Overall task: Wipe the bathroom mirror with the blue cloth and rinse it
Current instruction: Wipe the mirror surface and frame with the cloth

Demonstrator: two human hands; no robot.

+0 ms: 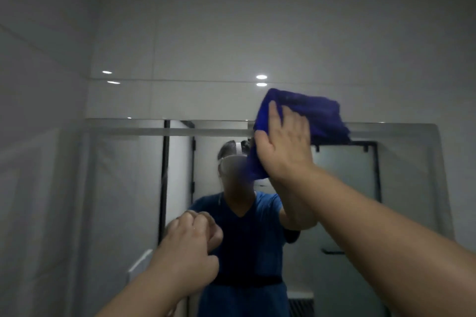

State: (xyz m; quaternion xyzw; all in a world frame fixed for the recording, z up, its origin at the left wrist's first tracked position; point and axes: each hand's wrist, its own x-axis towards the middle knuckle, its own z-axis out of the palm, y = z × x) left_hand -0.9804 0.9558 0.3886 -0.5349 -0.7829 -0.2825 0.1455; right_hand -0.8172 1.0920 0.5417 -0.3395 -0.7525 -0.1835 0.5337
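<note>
The bathroom mirror (123,188) fills the lower half of the view, its top edge about midway up. My right hand (286,144) presses the blue cloth (316,116) flat against the mirror's top edge, right of centre; part of the cloth laps onto the wall above. My left hand (193,234) is raised low in front of the glass, fingers curled into a loose fist with nothing in it. The mirror reflects a person in a blue top with a headset.
Glossy pale wall tiles (231,33) rise above the mirror, and a tiled side wall (38,136) stands close on the left. The reflection shows black-framed frosted glass doors (345,188) behind me. A white object (140,260) sits at the lower left of the mirror.
</note>
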